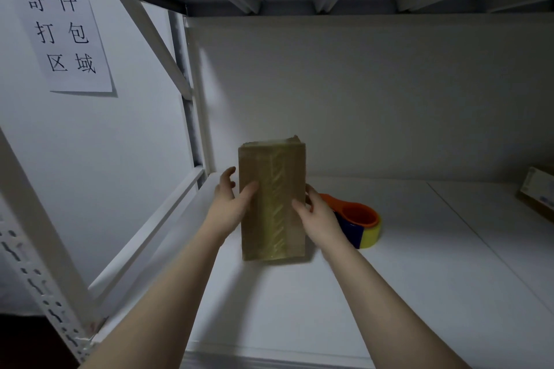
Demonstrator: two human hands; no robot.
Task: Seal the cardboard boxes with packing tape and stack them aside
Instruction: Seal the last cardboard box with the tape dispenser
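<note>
I see both hands on one cardboard box (272, 198), which stands on end over the left half of the shelf (299, 308), between the front edge and the back wall. I cannot tell whether its lower edge touches the shelf. The box is closed, so whatever is inside stays hidden from me. A wrinkled strip of clear tape runs down the middle of the face turned toward the camera, from top to bottom.

The left hand (230, 204) has its grip clamped on the box's left side: the thumb lies on the front face and the fingers reach up along the left edge. The right hand (317, 216) has its grip clamped on the right side, thumb on the front face and fingers wrapped round the edge.

Just behind the right hand, a tape dispenser (359, 219) with an orange handle and a yellow roll lies on the shelf. A second box (536, 192) sits at the shelf's right edge, half out of view. A paper sign (64, 39) hangs on the left wall.
</note>
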